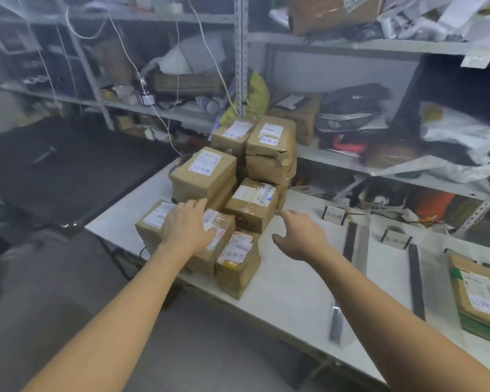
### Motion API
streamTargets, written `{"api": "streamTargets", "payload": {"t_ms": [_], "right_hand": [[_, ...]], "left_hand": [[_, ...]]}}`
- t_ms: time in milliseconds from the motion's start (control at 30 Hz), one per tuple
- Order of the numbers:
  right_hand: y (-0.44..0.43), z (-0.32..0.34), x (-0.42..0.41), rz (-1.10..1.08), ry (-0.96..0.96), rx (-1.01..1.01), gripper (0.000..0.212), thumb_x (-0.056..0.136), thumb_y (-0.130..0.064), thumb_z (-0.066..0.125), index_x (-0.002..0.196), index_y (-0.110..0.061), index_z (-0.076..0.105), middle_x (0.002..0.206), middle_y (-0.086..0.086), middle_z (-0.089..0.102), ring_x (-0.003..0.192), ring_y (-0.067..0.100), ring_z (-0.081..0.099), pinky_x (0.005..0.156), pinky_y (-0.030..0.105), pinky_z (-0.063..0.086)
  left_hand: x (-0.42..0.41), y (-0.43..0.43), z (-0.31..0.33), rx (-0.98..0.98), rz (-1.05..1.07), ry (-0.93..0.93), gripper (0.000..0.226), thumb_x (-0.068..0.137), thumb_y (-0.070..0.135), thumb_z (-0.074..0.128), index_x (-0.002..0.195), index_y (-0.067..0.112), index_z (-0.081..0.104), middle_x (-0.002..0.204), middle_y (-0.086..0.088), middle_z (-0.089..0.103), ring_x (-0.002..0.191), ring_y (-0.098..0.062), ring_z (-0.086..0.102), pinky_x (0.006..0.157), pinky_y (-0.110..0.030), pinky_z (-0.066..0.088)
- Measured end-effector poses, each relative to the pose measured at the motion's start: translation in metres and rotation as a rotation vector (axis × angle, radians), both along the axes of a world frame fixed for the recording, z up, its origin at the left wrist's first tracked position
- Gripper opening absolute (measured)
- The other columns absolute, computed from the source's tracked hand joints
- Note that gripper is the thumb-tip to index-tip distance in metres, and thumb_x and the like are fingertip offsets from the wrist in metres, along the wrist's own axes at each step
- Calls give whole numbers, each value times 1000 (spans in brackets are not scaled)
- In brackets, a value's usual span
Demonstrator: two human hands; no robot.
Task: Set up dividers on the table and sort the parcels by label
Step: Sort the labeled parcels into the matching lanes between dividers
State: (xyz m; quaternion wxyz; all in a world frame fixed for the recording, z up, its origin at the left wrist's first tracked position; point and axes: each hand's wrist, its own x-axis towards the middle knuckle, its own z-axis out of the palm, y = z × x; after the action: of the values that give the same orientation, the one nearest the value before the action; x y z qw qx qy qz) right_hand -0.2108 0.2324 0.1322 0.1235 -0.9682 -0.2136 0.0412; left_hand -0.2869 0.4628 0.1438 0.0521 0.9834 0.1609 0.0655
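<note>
A pile of several brown taped parcels (255, 171) with white labels fills the left part of the white table (292, 290). My left hand (188, 224) lies flat, fingers straight, on a parcel (224, 230) at the front of the pile. My right hand (297, 233) hovers open just right of the pile, touching nothing. Clear dividers with black strips (351, 241) (416, 281) stand on the table to the right, behind them small sign cards (335, 215) (396, 239). A sorted parcel (481, 290) lies at the far right.
Metal shelving (242, 52) crammed with boxes, bags and cables stands behind the table. A dark mat (68, 171) covers the floor to the left. A knife-like tool (336, 323) lies near the table's front edge.
</note>
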Motion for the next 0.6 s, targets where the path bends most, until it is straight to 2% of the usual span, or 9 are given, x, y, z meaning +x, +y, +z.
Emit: {"api": "streamTargets", "payload": {"t_ms": [167, 267, 400, 500, 600], "right_hand": [[62, 2, 34, -1, 3, 23, 64, 92, -40, 58, 150, -27, 37, 148, 0, 50, 130, 25, 49, 92, 41, 53], [94, -6, 60, -5, 23, 105, 64, 91, -39, 59, 150, -30, 37, 149, -3, 49, 133, 22, 49, 94, 42, 52], [132, -17, 96, -39, 92, 291, 63, 90, -35, 61, 149, -28, 40, 148, -5, 50, 135, 19, 47, 100, 40, 47], [160, -21, 116, -106, 116, 432, 55, 89, -36, 63, 141, -24, 50, 136, -4, 58, 122, 20, 56, 93, 38, 50], [189, -29, 132, -184, 125, 533, 48, 88, -43, 64, 132, -23, 56, 124, -4, 63, 111, 18, 60, 85, 35, 52]], "left_hand": [[27, 65, 1, -88, 32, -17, 76, 91, 52, 57, 154, 22, 27, 150, -1, 43, 135, -24, 41, 101, -41, 43], [47, 94, -2, -157, 48, -15, 73, 90, 51, 59, 151, 24, 30, 148, 0, 45, 132, -25, 44, 98, -41, 46], [83, 127, -1, -414, 108, -49, 61, 91, 45, 63, 145, 25, 41, 140, -1, 54, 124, -24, 51, 92, -37, 47], [115, 151, -6, -588, 141, -87, 62, 92, 43, 64, 145, 22, 40, 145, -2, 49, 129, -23, 48, 98, -39, 46], [144, 173, -17, -697, 166, -105, 64, 91, 43, 65, 145, 23, 40, 146, -1, 47, 129, -23, 47, 95, -37, 45]]}}
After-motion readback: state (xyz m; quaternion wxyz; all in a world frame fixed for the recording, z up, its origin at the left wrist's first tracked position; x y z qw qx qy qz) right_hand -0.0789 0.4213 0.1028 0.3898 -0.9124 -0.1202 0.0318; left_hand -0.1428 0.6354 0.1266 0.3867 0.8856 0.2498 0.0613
